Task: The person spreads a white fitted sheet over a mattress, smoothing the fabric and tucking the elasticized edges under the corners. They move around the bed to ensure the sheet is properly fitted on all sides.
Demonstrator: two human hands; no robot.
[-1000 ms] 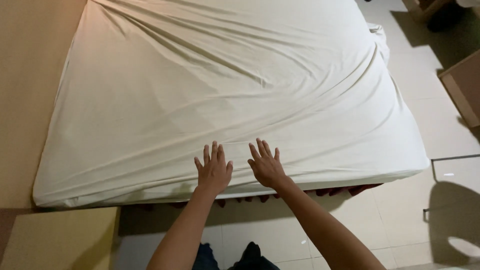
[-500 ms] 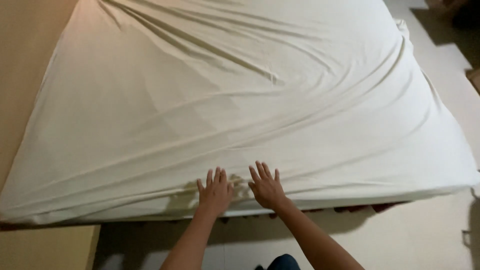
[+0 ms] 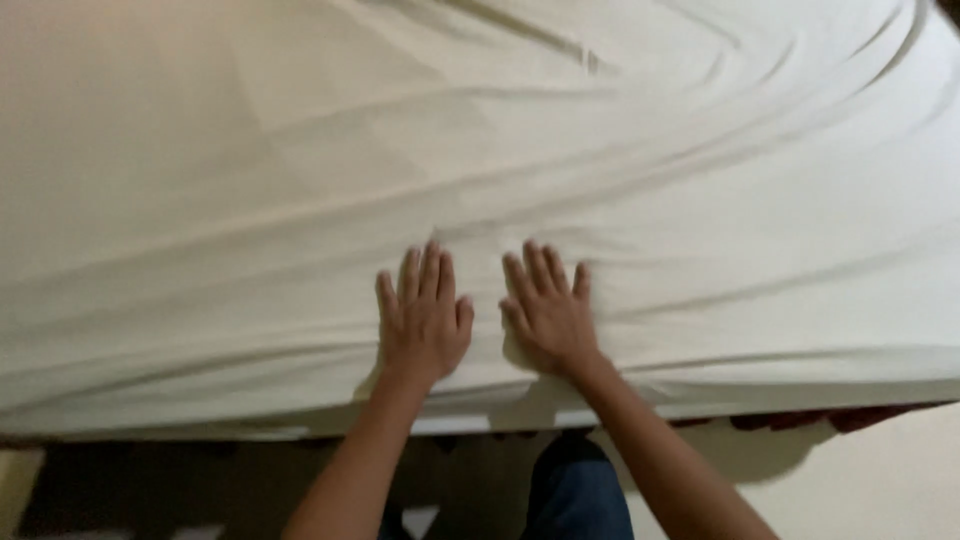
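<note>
Left hand [image 3: 424, 320]: palm down, flat on the sheet [image 3: 620, 170], close to the bed's near edge; fingers [image 3: 432, 268] straight and spread a little, pointing to 12 o'clock; thumb out toward 3 o'clock; gripping nothing.
Left forearm [image 3: 350, 470]: bare, rises from the 6 o'clock edge of the view, leaning slightly toward 1 o'clock to reach the wrist.
Right hand [image 3: 548, 310]: palm down, flat on the sheet, just beside the left hand at its 3 o'clock, not touching it; fingers [image 3: 538, 266] straight, fanned open, pointing to about 11 o'clock; thumb toward 9 o'clock; gripping nothing.
Right forearm [image 3: 660, 460]: bare, comes in from about 5 o'clock and slants up toward 11 o'clock to the wrist.
Sheet: cream, fills most of the view over the bed; long creases run from 9 o'clock across toward 2 o'clock; small wrinkles bunch at the fingertips of both hands; its near edge hangs over the bed's side just below the wrists.
Bed [image 3: 800, 420]: only a dark red strip shows under the sheet at 4 o'clock.
Floor [image 3: 880, 480]: pale, at 4 to 5 o'clock.
Trousers [image 3: 575, 500]: dark blue, between the forearms at 6 o'clock.
</note>
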